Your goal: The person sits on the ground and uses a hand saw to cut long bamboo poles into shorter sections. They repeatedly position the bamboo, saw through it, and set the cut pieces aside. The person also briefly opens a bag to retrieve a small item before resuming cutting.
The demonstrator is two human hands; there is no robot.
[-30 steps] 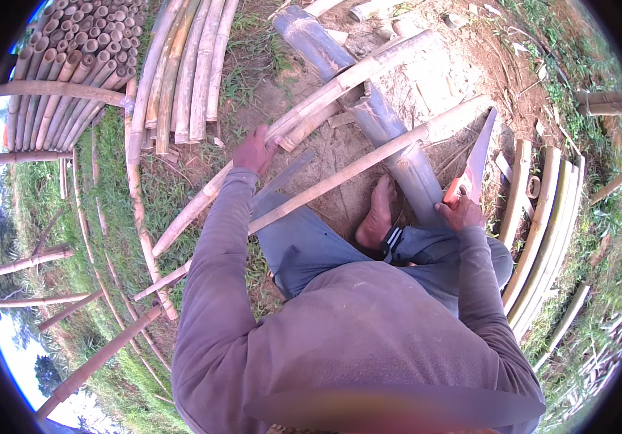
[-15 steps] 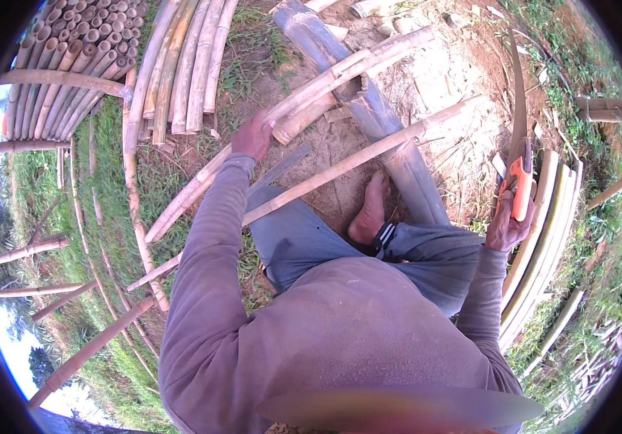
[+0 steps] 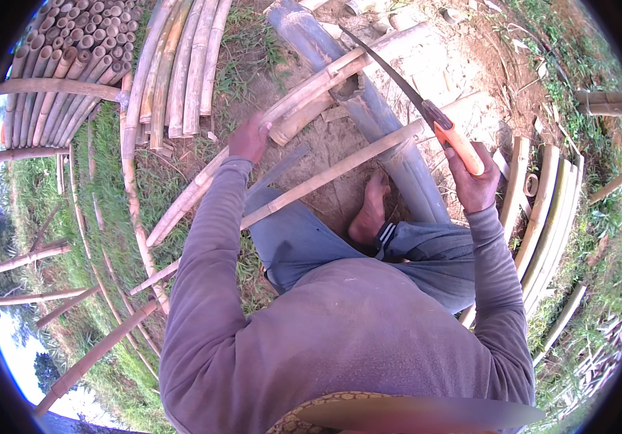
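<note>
My right hand [image 3: 476,181] is wrapped round the orange handle of a handsaw [image 3: 458,147]. Its dark, curved blade slants up and left, with the tip above the far part of a bamboo pole [image 3: 311,92]. My left hand [image 3: 249,139] grips that pole near its middle. The pole lies slantwise across a thick grey bamboo trunk [image 3: 387,126], which has an opening cut in its side. Whether the blade touches the pole, I cannot tell. A shorter bamboo piece [image 3: 298,124] lies just under the pole, against the trunk.
A thinner bamboo pole [image 3: 332,173] crosses over my left leg and the trunk. Long bamboo poles [image 3: 180,72] lie at the upper left, beside a stack of cut bamboo tubes [image 3: 72,58]. More poles [image 3: 542,210] lie to my right. My bare foot [image 3: 370,210] rests beside the trunk.
My right hand has moved left with the saw. The blade has swung from pointing up at the right to slanting left over the pole. My left hand stays on the pole.
</note>
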